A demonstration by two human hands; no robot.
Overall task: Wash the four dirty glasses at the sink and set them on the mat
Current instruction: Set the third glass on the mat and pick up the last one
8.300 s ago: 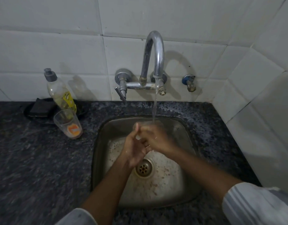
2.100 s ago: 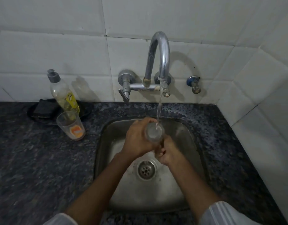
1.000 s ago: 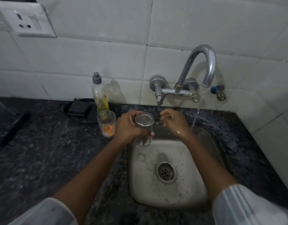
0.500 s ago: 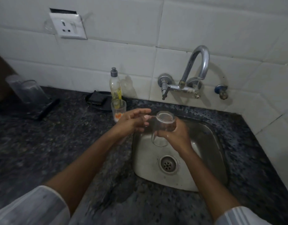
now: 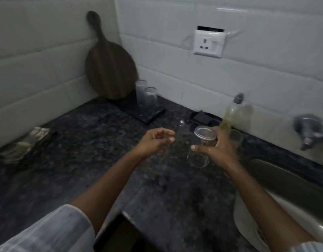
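My right hand grips a clear glass upside down, base up, above the dark counter just left of the sink. My left hand hovers a little to its left with fingers loosely curled and nothing in it. Two clear glasses stand on the dark mat at the back, near the wall. Another glass stands on the counter behind my right hand, partly hidden by it.
A soap bottle and a dark dish with a sponge stand by the back wall. A round wooden board leans in the corner. The tap is at far right. A folded cloth lies at left.
The glass passed from my left hand to my right and was turned upside down. It moved from under the tap to over the counter. My view swung left, showing the mat and board.
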